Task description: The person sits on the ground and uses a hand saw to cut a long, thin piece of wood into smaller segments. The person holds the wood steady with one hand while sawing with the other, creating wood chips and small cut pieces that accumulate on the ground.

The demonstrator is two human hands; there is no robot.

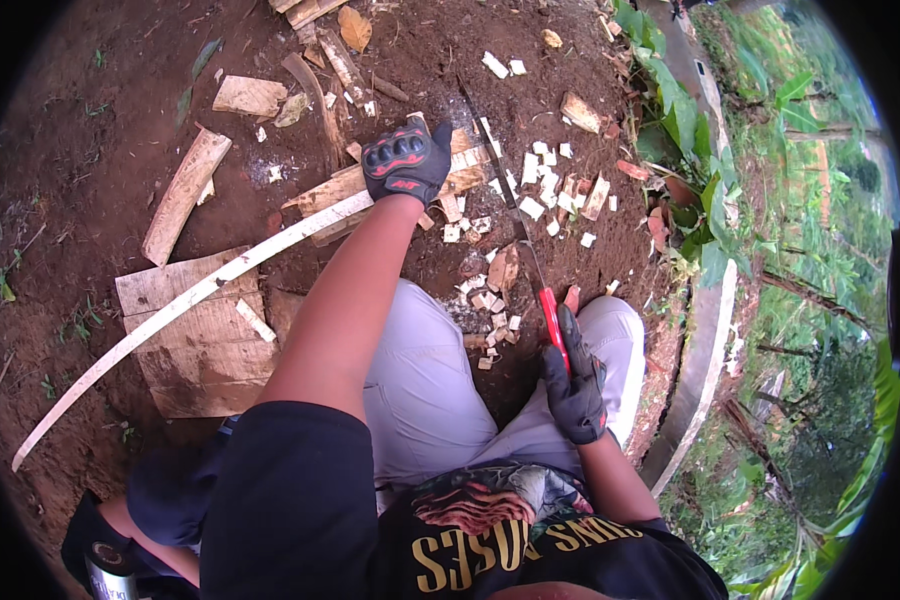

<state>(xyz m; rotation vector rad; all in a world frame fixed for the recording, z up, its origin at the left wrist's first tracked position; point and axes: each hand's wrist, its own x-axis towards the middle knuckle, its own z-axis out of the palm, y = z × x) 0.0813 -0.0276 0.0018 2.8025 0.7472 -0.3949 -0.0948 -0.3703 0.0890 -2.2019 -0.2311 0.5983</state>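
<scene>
My left hand (407, 162), in a black glove with red trim, is closed on a long pale wooden strip (232, 268) and presses it down on a split piece of wood (332, 192). The strip's short right end sticks out past my fingers, against the blade; its long tail curves away to the lower left. In my gloved right hand (576, 385) is the red handle of a machete (552, 318). Its long, narrow dark blade points away from me and crosses beside the strip's end. Small cut wood blocks (532, 208) lie scattered right of the blade.
Flat boards (195, 340) and a split log piece (186, 195) lie on the brown soil at left. A concrete edge (698, 375) with leafy plants (715, 205) runs along the right. Part of another person (175, 495) shows at lower left, near a metallic can-like object (110, 580).
</scene>
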